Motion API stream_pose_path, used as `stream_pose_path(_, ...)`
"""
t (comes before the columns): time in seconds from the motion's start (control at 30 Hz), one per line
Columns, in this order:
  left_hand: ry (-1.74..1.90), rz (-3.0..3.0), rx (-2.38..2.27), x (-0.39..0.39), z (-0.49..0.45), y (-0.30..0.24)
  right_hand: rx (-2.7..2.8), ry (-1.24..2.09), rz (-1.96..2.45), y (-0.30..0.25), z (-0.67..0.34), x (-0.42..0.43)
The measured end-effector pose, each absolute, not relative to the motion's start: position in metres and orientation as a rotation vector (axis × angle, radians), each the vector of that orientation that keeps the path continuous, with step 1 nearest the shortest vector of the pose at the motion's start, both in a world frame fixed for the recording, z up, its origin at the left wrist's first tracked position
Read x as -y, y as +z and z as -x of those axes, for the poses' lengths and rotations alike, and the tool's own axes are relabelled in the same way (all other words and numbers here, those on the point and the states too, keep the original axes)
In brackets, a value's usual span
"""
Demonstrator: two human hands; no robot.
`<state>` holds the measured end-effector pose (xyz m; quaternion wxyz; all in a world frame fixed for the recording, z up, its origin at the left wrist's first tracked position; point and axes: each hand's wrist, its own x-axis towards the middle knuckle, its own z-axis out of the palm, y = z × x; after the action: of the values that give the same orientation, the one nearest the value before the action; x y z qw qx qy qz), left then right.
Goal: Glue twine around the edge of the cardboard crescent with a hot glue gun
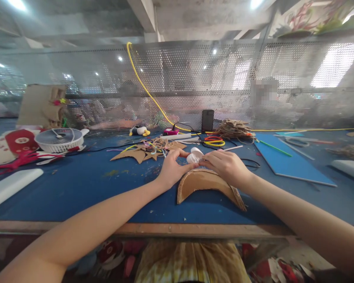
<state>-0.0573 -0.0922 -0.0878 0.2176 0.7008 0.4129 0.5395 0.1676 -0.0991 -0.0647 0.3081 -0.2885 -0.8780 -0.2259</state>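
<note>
A curved, arch-shaped piece of brown corrugated cardboard (pixel 206 184) stands on the blue table (pixel 85 188) in front of me. Both my hands meet above its far edge around a small white object (pixel 194 155). My left hand (pixel 172 168) pinches the white object from the left with thumb and fingers. My right hand (pixel 225 167) has its fingers closed on the object's right side and rests on the cardboard arch. I cannot make out what the white object is.
Cardboard star cut-outs and coloured cords (pixel 149 149) lie behind my hands. A small white fan (pixel 59 139) and red pieces sit at the left, a white foam strip (pixel 8 188) nearer. A blue sheet (pixel 289 161), a phone (pixel 207 120) and a yellow cable (pixel 147 92) are further back, before a perforated metal screen.
</note>
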Motion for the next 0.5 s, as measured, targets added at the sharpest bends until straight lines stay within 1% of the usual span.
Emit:
stream_pose_path(0.23, 1.470, -1.950, -1.108, 0.093, 0.057, -0.087, 2.290, -0.583, 0.679, -0.071, -0.164, 0.098)
stream_pose_path(0.37, 1.452, -1.901, -1.077, 0.092, 0.056, -0.088, 2.250, -0.468, 0.684, -0.070, -0.160, 0.104)
stream_pose_path(0.5, 1.446, -1.812, -1.063, 0.091, 0.056, -0.087, 2.085, -0.300, 0.804, -0.067, -0.158, 0.109)
